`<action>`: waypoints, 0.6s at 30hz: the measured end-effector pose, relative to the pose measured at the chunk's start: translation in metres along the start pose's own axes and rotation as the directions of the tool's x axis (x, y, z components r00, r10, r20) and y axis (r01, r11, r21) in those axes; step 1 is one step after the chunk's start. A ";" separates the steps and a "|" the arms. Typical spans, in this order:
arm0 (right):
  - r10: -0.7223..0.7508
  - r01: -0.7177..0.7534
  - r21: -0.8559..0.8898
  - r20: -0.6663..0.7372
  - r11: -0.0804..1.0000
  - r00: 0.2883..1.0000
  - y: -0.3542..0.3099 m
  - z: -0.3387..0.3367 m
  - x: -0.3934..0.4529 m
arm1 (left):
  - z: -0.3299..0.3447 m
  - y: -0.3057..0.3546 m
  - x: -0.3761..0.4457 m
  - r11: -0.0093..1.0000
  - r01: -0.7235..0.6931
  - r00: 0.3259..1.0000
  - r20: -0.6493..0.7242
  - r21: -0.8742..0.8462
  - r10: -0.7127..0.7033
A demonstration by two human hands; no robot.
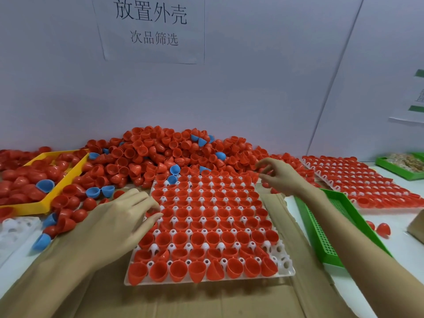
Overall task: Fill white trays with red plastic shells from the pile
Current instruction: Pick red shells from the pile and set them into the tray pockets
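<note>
Left hand (121,216) lies palm down at the left edge of the white tray (284,270), fingers bent, tips on a red shell (150,213) at that edge; whether it pinches the shell or only touches it is hard to tell. Right hand (278,174) hovers over the tray's far right corner beside the pile (160,154), fingers curled, thumb and fingertips close together, maybe around a small red piece, too blurred to be sure.

Tray sits mid-table on flattened cardboard (218,299), long axis running away from the person, nearly every pocket filled with shells, open side up. A few in the nearest row lean sideways. White pockets at the near right corner show bare.

Pile of red shells backs against the wall, touching the tray's far edge, with some blue shells (99,191) mixed in. Left: yellow tray (66,180) holding more red shells and one blue, loose shells crowding between it and the left hand, an empty white tray piece (16,228) nearer the table edge. Right: green bin (330,228) just beside the cardboard under the right forearm, a second filled white tray (330,183) past it, another green bin (397,172) at the far right, two loose red shells (383,229) on the bare table. Open room only along the cardboard in front of the tray. Paper sign (151,26) with printed characters hangs on the wall above.
</note>
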State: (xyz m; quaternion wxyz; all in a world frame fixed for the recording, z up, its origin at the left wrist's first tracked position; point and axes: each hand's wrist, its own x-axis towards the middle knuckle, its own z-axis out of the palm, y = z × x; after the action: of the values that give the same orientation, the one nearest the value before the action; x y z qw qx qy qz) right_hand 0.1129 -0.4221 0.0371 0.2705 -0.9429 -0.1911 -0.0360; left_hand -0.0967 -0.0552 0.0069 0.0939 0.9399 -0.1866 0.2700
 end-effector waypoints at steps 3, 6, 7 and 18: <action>0.003 -0.006 -0.117 -0.018 0.993 1.000 0.015 0.028 0.025 | -0.002 0.001 0.001 1.000 -0.008 0.999 0.035 0.025 0.008; 0.017 0.001 -0.223 0.081 0.975 0.997 0.030 0.051 0.039 | -0.003 0.002 0.000 0.999 -0.018 0.999 0.043 0.048 0.016; 0.013 0.002 -0.258 0.055 0.966 0.998 0.034 0.056 0.040 | -0.004 0.002 0.000 0.999 -0.011 0.999 0.042 0.045 0.010; 0.168 -0.080 0.212 -0.442 0.974 0.881 0.028 0.043 0.020 | -0.011 0.001 0.000 1.000 0.002 1.000 0.024 0.017 -0.002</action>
State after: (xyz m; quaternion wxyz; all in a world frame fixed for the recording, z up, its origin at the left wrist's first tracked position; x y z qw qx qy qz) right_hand 0.1405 -0.4145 -0.0101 0.3971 -0.8885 -0.0636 -0.2211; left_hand -0.1019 -0.0534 0.0163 0.0842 0.9440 -0.1846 0.2603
